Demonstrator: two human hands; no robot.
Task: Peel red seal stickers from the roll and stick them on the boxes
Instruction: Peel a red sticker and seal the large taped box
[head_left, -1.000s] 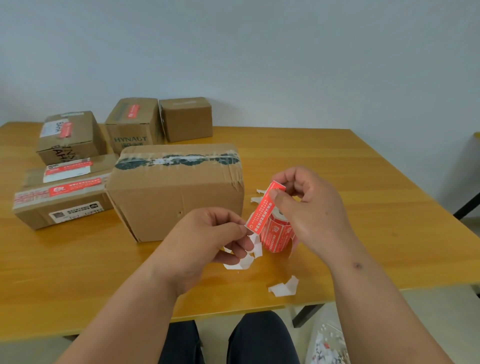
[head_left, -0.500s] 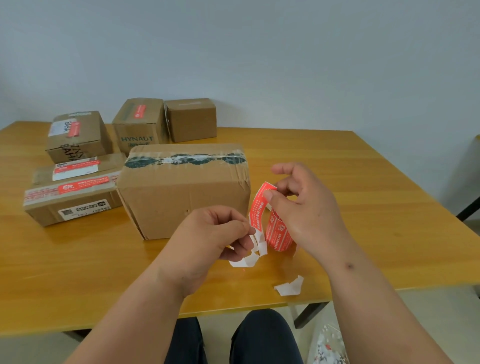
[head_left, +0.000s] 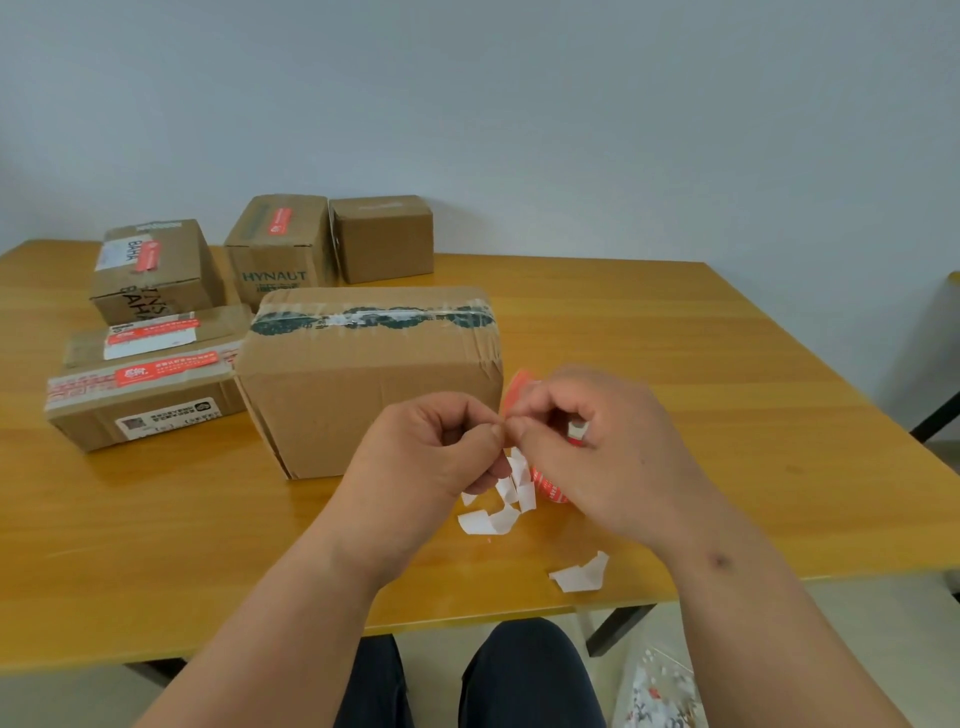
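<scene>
My left hand (head_left: 431, 457) and my right hand (head_left: 602, 441) meet fingertip to fingertip in front of the large taped box (head_left: 363, 374). My right hand pinches a red seal sticker (head_left: 514, 392) that curls up behind its fingers. The white backing strip (head_left: 511, 486) hangs down from my left thumb and forefinger. The red sticker roll (head_left: 548, 486) is mostly hidden behind my right hand. Boxes at the left, among them a flat one (head_left: 140, 400) and the HYNAUT box (head_left: 275, 244), carry red stickers.
A plain small box (head_left: 382, 236) stands at the back. White backing scraps (head_left: 579, 574) lie near the front edge of the wooden table (head_left: 727, 364). A patterned bag (head_left: 657, 691) sits on the floor at the lower right. My knees are under the table.
My right hand has come left and down, and its fingertips now meet my left hand's. The red sticker, held out flat before, has bent up behind my right fingers.
</scene>
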